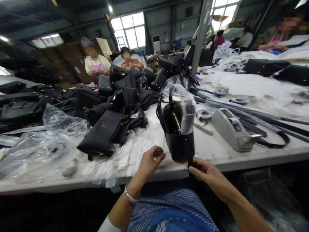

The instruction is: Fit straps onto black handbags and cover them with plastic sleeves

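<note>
A small black handbag [177, 135] stands upright at the near edge of the white table [217, 151], its handle wrapped in clear plastic [187, 111]. My right hand [209, 175] is closed on a black strap [190, 159] hanging from the bag's lower right side. My left hand [151, 161] hovers just left of the bag's base, fingers curled in a pinch around a small pale piece I cannot make out. A bracelet sits on that wrist.
A pile of black bags [116, 112] lies to the left, with crumpled clear plastic [48, 138] beside it. A grey tape dispenser [231, 130] and tape rolls [204, 114] sit to the right with long black straps [277, 124]. Other people sit across the table [96, 62].
</note>
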`<state>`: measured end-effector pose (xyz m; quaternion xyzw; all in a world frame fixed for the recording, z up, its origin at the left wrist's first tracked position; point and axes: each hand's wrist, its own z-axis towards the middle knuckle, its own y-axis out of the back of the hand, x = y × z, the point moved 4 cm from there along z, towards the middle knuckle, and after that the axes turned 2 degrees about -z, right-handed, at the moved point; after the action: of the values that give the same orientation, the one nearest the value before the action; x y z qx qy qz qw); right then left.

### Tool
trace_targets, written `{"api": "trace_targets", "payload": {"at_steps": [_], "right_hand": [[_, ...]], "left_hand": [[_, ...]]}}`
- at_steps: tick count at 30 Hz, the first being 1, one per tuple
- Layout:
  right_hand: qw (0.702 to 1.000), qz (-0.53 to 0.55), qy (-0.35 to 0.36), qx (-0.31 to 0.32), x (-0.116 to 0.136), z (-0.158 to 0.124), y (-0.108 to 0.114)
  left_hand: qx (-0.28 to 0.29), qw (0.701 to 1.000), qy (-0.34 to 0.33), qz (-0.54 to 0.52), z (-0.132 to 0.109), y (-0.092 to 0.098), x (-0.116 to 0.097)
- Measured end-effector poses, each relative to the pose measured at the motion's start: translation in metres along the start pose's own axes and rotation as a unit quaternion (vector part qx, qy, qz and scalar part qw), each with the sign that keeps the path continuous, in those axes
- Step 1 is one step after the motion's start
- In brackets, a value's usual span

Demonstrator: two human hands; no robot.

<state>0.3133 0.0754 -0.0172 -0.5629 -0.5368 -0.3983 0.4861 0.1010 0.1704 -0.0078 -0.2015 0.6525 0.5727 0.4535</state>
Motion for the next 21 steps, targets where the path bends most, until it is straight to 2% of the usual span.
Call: {"api": "trace_targets", "payload": {"at_steps": [3, 5, 7, 9, 13, 16, 21], "right_hand": [[0.997, -0.034, -0.006, 0.062, 0.002, 0.000, -0.005], [0.997, -0.015, 0.003, 0.072, 0.001, 0.002, -0.008], [0.998, 0.034, 0.014, 0.045, -0.001, 0.002, -0.012], [0.994, 0.103, 0.022, -0.007, -0.004, 0.002, -0.016], [0.972, 0.203, 0.043, -0.106, -0.006, -0.002, -0.027], [0.967, 0.207, 0.049, -0.141, -0.006, -0.004, -0.032], [0.964, 0.201, 0.057, -0.162, -0.008, -0.004, -0.033]], "left_hand": [[0.016, 0.990, 0.026, -0.140, -0.015, 0.000, -0.012], [0.013, 0.974, 0.065, -0.216, -0.026, 0.000, -0.015], [0.007, 0.962, 0.103, -0.253, -0.038, -0.001, -0.013], [0.000, 0.951, 0.132, -0.280, -0.048, -0.004, -0.008], [-0.015, 0.947, 0.145, -0.285, -0.064, -0.010, 0.000], [-0.017, 0.957, 0.126, -0.261, -0.072, -0.012, -0.002], [-0.009, 0.967, 0.100, -0.234, -0.077, -0.014, -0.011]]}}
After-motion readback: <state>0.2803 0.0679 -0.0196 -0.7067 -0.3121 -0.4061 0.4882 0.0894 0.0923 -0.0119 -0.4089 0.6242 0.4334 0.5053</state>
